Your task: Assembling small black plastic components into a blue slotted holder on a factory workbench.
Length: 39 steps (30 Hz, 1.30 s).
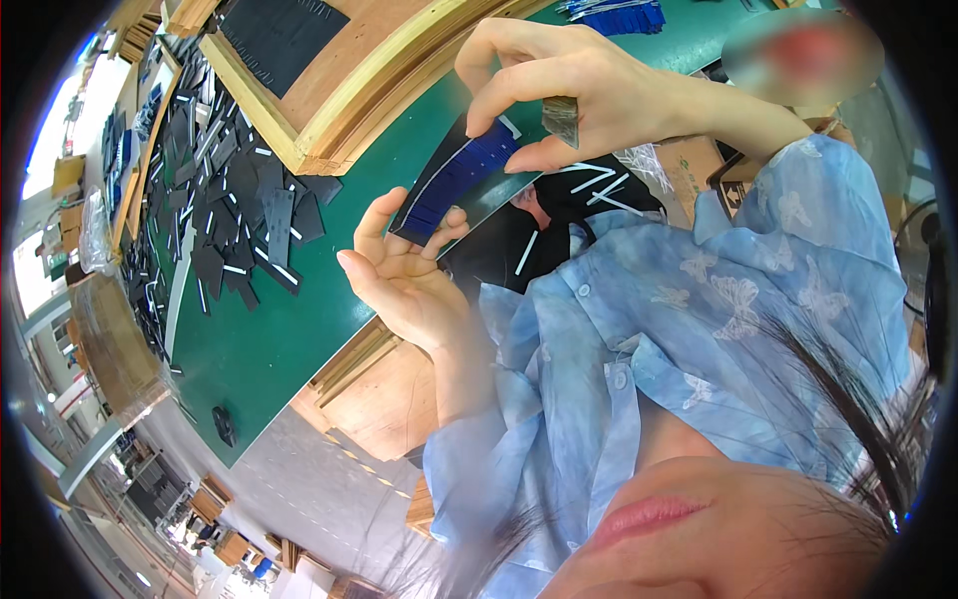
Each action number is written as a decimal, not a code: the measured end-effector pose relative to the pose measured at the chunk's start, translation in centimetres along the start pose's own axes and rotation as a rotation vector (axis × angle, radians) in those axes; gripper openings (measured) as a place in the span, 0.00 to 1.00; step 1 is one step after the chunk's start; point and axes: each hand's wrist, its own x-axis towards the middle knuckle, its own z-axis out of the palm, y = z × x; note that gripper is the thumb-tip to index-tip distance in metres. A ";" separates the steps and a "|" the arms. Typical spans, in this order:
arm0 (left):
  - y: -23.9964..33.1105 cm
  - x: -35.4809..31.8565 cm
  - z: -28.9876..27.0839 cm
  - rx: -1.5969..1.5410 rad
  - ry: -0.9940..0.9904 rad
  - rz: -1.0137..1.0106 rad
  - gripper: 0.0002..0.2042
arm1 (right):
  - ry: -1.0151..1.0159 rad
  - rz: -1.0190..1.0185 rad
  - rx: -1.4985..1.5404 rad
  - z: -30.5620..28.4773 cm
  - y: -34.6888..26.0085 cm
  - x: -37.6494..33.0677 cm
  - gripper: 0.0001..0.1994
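A dark blue segmented strip (461,178) with a black edge is held up at a slant between my two hands. The fingers of my left hand (414,285) close on its lower end, with the thumb standing apart from it. At the upper end, the thumb and forefinger of my right hand (569,85) grip it. A small grey-brown pointed piece (562,120) is tucked among the right hand's other fingers; its kind is unclear. Below the strip, black pieces with white strips (524,235) rest near my lap.
On the green table (299,344) lies a heap of black flat pieces (225,215), many with white strips. A wooden frame (309,150) with a black sheet (279,40) stands beyond it. Blue strips (624,15) lie at the far edge. A small black object (223,424) sits near the table's corner.
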 end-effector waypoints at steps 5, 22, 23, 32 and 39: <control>-0.1 -0.1 -0.1 0.003 0.009 -0.005 0.32 | 0.026 -0.012 -0.008 -0.2 0.1 -0.1 0.20; -0.2 -0.4 0.2 0.040 -0.022 0.016 0.15 | 0.045 0.039 0.046 0.8 0.8 -0.2 0.13; -0.1 -0.2 0.2 0.019 -0.010 -0.002 0.13 | 0.028 0.060 0.054 0.7 0.7 -0.2 0.13; -0.1 0.4 -0.5 -0.035 -0.113 -0.058 0.16 | 0.007 0.092 0.061 0.0 0.2 -0.1 0.13; -0.1 0.6 -1.0 -0.068 -0.147 -0.068 0.16 | 0.026 0.062 0.076 0.2 0.2 0.1 0.12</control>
